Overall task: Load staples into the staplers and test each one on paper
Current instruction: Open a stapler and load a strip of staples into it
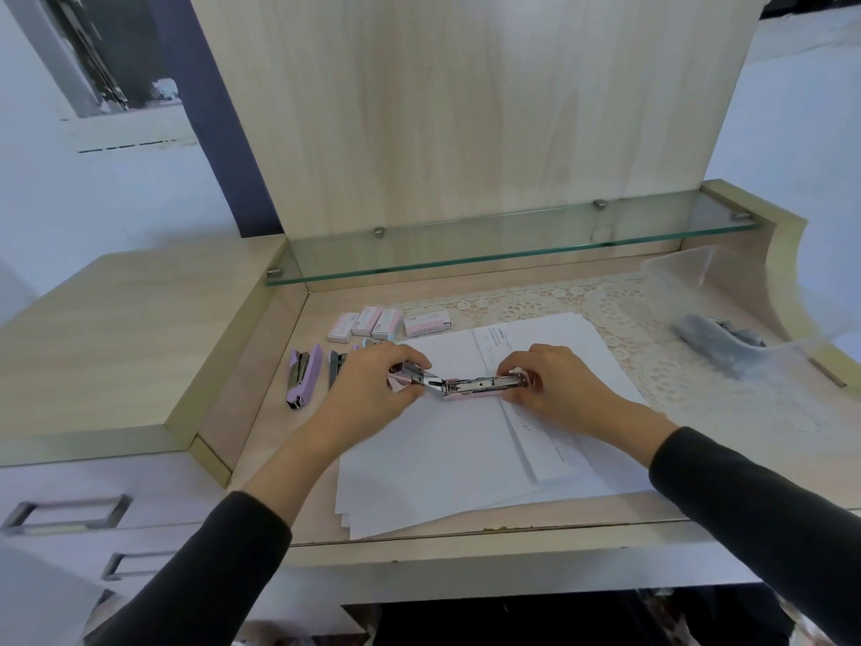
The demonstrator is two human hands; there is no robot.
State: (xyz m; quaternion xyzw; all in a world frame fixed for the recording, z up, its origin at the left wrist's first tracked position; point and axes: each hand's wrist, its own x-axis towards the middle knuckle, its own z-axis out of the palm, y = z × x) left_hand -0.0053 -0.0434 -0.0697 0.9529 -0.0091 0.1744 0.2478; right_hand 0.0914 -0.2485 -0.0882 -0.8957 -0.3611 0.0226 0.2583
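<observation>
Head view, looking down at a pale wood desk (466, 552). At the centre, a pink stapler (459, 385) is swung open almost flat, its metal staple channel facing up, held just above a loose stack of white paper (442, 459). The left hand (372, 389) grips the stapler's nine o'clock end, fingers curled over the metal arm. The right hand (554, 389) grips the three o'clock end, fingers and thumb curled round it. Both forearms wear dark sleeves.

At nine o'clock from the hands, a lilac stapler (303, 375) lies open on the desk. Just beside it is a second stapler (336, 366), mostly hidden behind the left hand; it may be open too. At eleven o'clock, four small pastel staple boxes (368, 321) sit in a row near the paper's far edge.

At two o'clock, a white lace mat (629, 328) carries a grey cloth (717, 338) and a clear plastic container (689, 272). At twelve o'clock, a glass shelf (512, 240) spans the back panel.
</observation>
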